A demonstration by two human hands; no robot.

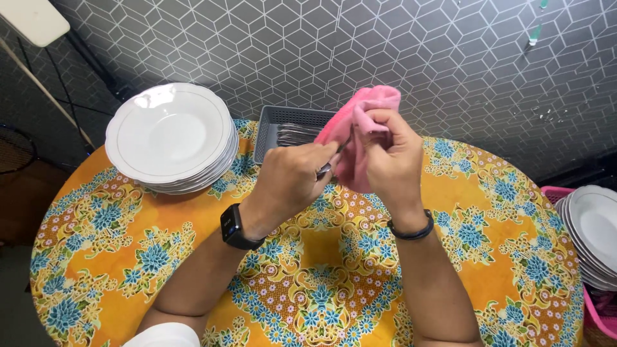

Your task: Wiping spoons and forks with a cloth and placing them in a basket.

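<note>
Both grips are closed, and they meet above the middle of the round worktop (160, 257): the left hand (292, 177) is clamped on the handle end of a thin metal utensil (326, 168), while the right hand (389, 160) is wrapped around a pink cloth (360, 112) that covers the utensil's far end. Only a short stretch of shiny metal shows between the two hands, so what kind of utensil it is cannot be told. The cloth bunches up over the right fingers and hangs down behind the right palm, held clear of the worktop. A black watch (232, 226) sits on the left wrist and a dark band (411, 230) on the right. Just beyond the hands, at the far edge of the worktop against the wall, stands a grey plastic basket (273, 122) with more metal cutlery (297, 133) lying inside it. To the left of the basket, a stack of white deep plates (170, 138) rests on the worktop, well apart from the hands. The worktop is covered with an orange cloth printed with blue and yellow flowers. Off to the right, beside the worktop, another stack of white plates (594, 231) sits in a pink crate (556, 193). A grey wall with a hexagon pattern (450, 58) rises behind everything.
</note>
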